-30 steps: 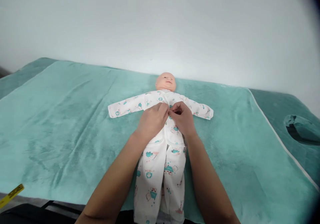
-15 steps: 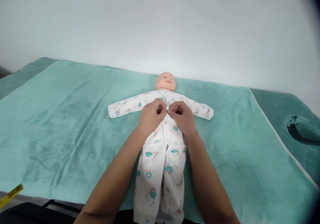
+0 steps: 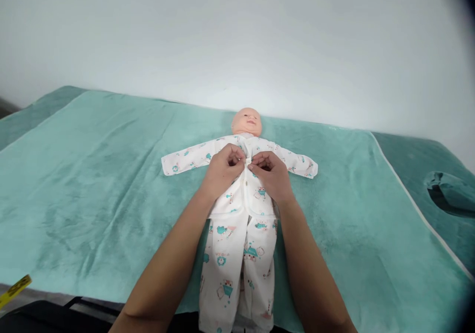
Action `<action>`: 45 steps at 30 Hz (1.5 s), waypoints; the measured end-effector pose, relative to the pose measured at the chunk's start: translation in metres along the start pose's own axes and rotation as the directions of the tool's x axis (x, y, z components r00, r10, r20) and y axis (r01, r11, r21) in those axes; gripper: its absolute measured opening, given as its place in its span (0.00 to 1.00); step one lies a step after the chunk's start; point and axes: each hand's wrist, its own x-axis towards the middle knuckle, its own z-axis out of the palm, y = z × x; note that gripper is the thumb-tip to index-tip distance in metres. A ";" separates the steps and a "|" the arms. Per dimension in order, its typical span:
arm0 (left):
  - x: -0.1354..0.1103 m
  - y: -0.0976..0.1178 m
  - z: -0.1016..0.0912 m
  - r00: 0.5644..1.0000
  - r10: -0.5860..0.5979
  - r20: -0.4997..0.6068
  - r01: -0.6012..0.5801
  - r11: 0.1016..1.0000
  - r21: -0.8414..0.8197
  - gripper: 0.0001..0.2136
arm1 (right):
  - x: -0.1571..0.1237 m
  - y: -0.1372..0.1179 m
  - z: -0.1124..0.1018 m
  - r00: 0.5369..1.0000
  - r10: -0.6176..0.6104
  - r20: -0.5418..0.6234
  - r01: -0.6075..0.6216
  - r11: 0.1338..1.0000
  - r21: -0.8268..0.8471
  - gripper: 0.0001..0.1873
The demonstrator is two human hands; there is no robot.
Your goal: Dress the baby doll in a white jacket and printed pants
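Note:
A baby doll (image 3: pixel 247 121) lies on its back, head away from me, dressed in a white printed baby jacket (image 3: pixel 261 194) and matching pants (image 3: pixel 222 273). My left hand (image 3: pixel 227 168) pinches the left side of the jacket's front opening at chest height. Opposite it, my right hand (image 3: pixel 270 172) pinches the other front edge, thumb and fingertips close to the left ones. A small fastening at the fingertips is too tiny to make out. Both jacket sleeves stretch out sideways, and no doll hands show at the cuffs. The pant legs hang over the near edge.
A light green cloth (image 3: pixel 352 214) covers a darker green padded table (image 3: pixel 411 160), which has an oval hole (image 3: pixel 451 194) at the right. Behind it stands a white wall (image 3: pixel 237 41). A yellow strip (image 3: pixel 15 291) and a black object (image 3: pixel 44 318) are at lower left.
My left fingertips have shifted slightly left, leaving a small gap between the hands at the jacket opening. The right hand keeps its place.

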 end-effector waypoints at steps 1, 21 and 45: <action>0.000 0.001 0.000 1.000 0.020 -0.006 -0.020 0.999 0.038 0.05 | 0.000 -0.001 0.000 1.000 0.000 -0.001 0.000 1.000 -0.011 0.12; -0.013 0.001 0.009 0.934 0.324 0.148 -0.330 0.628 0.705 0.10 | -0.002 -0.004 0.004 0.999 0.027 -0.031 -0.028 0.999 -0.038 0.08; -0.004 0.011 -0.005 0.999 0.003 0.043 -0.015 0.958 0.286 0.08 | -0.002 -0.005 0.001 0.999 -0.032 0.012 0.032 0.998 -0.062 0.10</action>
